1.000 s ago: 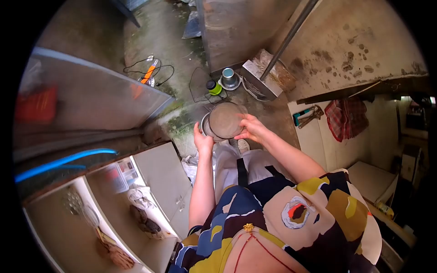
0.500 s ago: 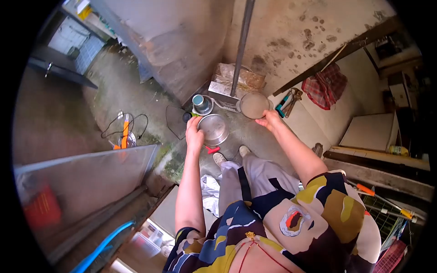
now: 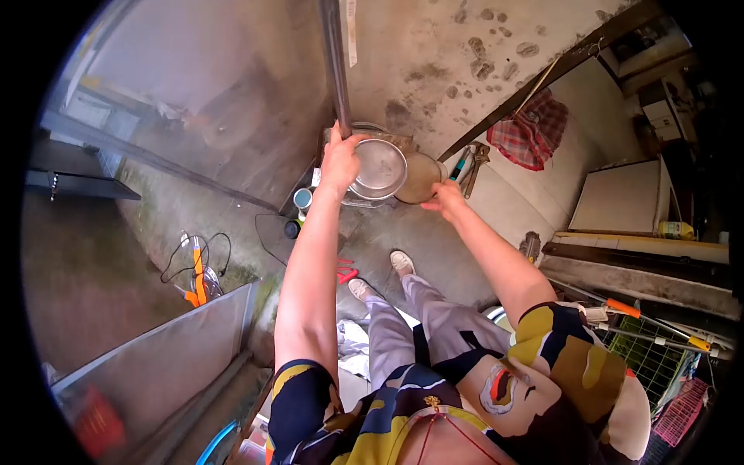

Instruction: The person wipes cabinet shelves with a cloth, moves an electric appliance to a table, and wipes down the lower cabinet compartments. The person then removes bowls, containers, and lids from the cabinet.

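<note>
My left hand [image 3: 341, 164] is closed on the left rim of a round, shallow metal pan [image 3: 381, 170]. Its fingers lie close to the foot of a dark upright pole [image 3: 335, 70], and I cannot tell if they touch it. On the other side, my right hand [image 3: 447, 200] pinches the lower right edge of a round tan pan [image 3: 419, 178]. The metal pan partly overlaps that tan one. Left of my left forearm stand a cup with a blue-green inside [image 3: 303, 198] and a small black-topped object [image 3: 293, 228].
Pliers with teal handles [image 3: 460, 164] and a wrench [image 3: 477, 164] lie on the ledge near a red checked cloth [image 3: 530, 132]. An orange tool with a black cord [image 3: 200, 271] is on the floor at left. Near my shoes is a red handle [image 3: 346, 273].
My left hand has carried the metal pan up and forward, beside the pole and over part of the tan pan. My right hand and the tan pan have shifted slightly left in view.
</note>
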`<state>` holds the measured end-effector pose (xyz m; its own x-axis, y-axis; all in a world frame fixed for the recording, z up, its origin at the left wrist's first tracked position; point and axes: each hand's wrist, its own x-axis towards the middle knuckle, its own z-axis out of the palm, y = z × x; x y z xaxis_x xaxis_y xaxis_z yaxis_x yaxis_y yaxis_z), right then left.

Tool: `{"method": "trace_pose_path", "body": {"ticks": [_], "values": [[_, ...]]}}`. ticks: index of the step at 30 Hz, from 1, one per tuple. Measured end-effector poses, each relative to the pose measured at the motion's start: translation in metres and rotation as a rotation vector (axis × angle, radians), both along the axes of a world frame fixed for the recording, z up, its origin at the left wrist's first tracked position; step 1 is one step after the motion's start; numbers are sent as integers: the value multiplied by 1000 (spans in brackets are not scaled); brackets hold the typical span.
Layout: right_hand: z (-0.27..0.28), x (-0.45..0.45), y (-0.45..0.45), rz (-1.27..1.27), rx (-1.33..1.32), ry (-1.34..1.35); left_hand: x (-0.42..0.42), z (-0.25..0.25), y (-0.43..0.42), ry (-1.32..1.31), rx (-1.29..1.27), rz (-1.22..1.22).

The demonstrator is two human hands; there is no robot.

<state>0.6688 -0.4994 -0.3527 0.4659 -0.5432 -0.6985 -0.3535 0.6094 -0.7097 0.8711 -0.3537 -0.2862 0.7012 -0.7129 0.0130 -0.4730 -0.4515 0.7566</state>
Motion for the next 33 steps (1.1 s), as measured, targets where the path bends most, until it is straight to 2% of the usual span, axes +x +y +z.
{"method": "trace_pose_path", "body": {"ticks": [4, 6, 13, 16, 22, 26, 28, 29, 31, 32, 33], "values": [[-11, -4, -17, 0, 51, 32, -3, 2, -1, 47, -93, -68], [-13, -7, -26, 43, 40, 54, -10, -1, 15, -68, -193, -55], [-33, 1, -50, -45, 91, 118, -54, 38, 82, -41, -111, 21], [-30, 13, -51, 0, 98, 138, -73, 59, 101, -46, -64, 68], [-72, 56, -44, 170, 122, 160, -103, 65, 135, 77, -33, 167], [-100, 89, -30, 139, 154, 150, -110, 64, 142, 83, -29, 204], [-80, 91, -19, 172, 13, 370, -113, 77, 139, 108, -51, 222], [-77, 86, -16, 178, 14, 372, -112, 80, 136, 111, -49, 228], [-72, 76, -15, 469, -98, 299, -109, 83, 131, 80, -84, 212], [-69, 72, -12, 477, -107, 295, -107, 80, 128, 86, -106, 215], [-57, 66, -7, 528, -100, 150, -103, 78, 124, 82, -112, 223]]}}
